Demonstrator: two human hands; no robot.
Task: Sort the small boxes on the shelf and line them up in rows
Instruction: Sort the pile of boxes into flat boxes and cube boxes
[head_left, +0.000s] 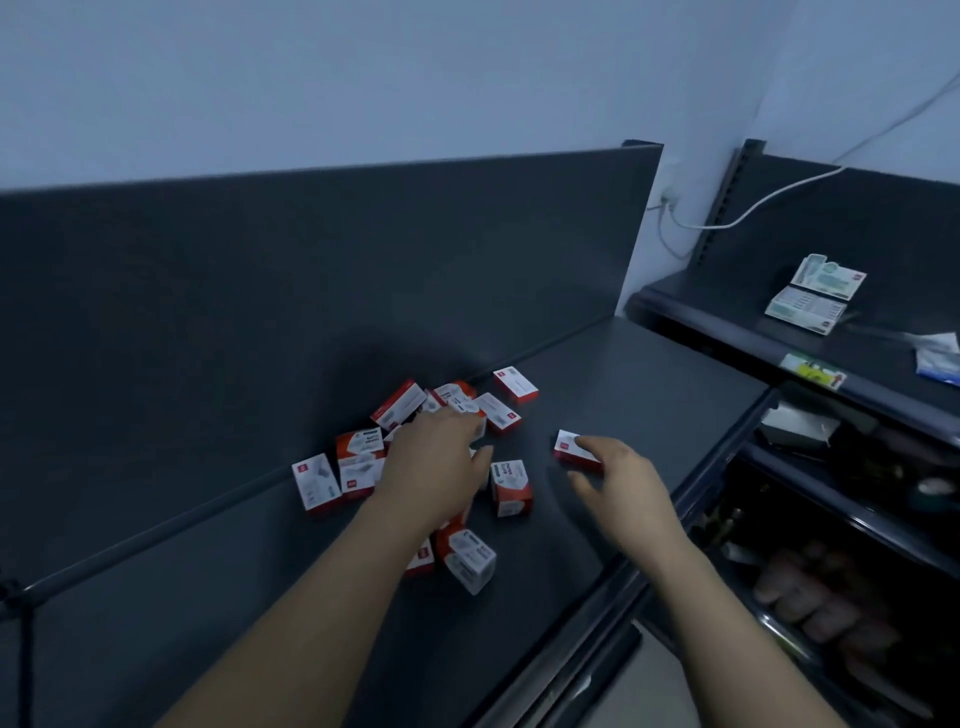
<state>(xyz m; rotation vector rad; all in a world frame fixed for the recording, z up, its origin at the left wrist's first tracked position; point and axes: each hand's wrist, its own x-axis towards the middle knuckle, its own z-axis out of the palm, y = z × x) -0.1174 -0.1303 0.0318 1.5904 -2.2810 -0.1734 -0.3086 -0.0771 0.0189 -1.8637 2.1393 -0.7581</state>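
Several small red-and-white boxes (358, 457) lie jumbled on the dark grey shelf (623, 395), some flat, some on their sides. My left hand (436, 462) reaches into the middle of the pile, its fingers over a box (462, 402) near the back; I cannot tell whether it grips it. My right hand (623, 483) rests its fingers on a single box (569, 448) lying apart to the right of the pile, with the thumb spread below it. One box (470, 558) sits nearest me, under my left forearm.
The shelf's dark back panel (311, 270) rises right behind the pile. A second shelf unit (779, 332) stands to the right, holding packaged goods (815, 296), with lower shelves of items beneath. A white cable (753, 205) hangs by the wall.
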